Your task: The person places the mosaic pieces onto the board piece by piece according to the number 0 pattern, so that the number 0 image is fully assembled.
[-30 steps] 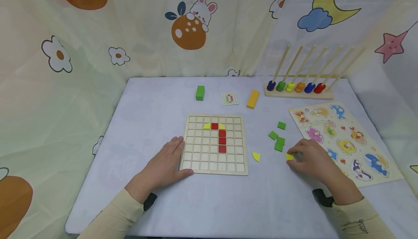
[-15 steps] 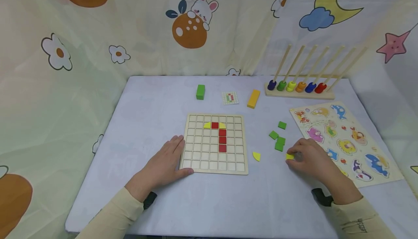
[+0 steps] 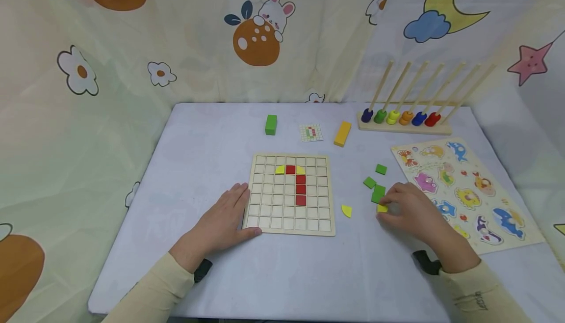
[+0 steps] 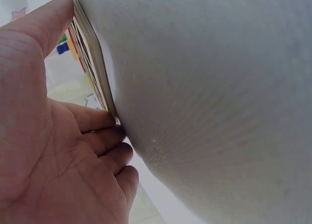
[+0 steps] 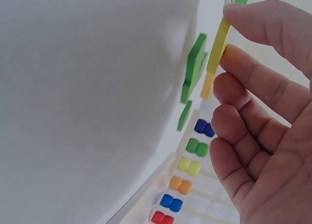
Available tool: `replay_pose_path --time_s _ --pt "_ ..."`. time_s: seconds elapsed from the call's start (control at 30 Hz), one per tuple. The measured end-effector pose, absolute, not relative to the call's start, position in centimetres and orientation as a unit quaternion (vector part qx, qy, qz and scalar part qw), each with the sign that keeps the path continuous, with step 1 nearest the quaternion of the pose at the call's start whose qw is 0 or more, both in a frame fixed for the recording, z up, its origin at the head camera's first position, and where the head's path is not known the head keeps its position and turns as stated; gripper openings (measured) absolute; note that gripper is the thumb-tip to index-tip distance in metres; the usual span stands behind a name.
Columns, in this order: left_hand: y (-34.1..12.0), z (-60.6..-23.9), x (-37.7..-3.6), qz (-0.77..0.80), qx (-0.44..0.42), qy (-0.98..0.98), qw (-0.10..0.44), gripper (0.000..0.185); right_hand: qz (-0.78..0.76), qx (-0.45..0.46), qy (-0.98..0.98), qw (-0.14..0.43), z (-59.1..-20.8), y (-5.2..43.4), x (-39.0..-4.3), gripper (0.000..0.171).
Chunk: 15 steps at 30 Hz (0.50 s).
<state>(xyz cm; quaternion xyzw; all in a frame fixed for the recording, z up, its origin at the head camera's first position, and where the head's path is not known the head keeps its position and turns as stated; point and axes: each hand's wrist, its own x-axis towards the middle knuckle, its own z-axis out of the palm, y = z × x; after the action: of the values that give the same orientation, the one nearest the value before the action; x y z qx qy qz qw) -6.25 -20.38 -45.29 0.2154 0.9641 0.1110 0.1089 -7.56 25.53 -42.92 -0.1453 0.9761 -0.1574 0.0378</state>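
Currently left hand (image 3: 220, 222) flat against grid board (image 3: 289, 225), right hand (image 3: 408, 210) pinching yellow tile (image 3: 382, 208)

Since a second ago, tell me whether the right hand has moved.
Yes. The right hand, pinching a yellow tile, has shifted left, toward the grid board and away from the animal puzzle.

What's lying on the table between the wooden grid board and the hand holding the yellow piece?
One loose yellow quarter-round piece lies between the grid board and the right hand; the head view shows it.
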Motion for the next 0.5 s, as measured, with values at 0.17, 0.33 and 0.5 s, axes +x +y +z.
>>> replay_pose_path --time_s 0.17,0.33,0.5 --pt "-20.4 -45.5 -6.3 0.107 0.219 0.964 0.104 0.108 -0.16 -0.153 0.975 0.033 -42.6 24.5 -7.9 0.022" --pt "-20.4 -45.4 -6.3 0.108 0.218 0.964 0.108 0.108 -0.163 -0.16 0.973 0.026 -42.5 23.5 -8.2 0.023" --pt "-20.4 -45.4 -6.3 0.107 0.218 0.964 0.108 0.108 -0.17 -0.163 0.972 0.019 -42.7 22.5 -8.5 0.023"
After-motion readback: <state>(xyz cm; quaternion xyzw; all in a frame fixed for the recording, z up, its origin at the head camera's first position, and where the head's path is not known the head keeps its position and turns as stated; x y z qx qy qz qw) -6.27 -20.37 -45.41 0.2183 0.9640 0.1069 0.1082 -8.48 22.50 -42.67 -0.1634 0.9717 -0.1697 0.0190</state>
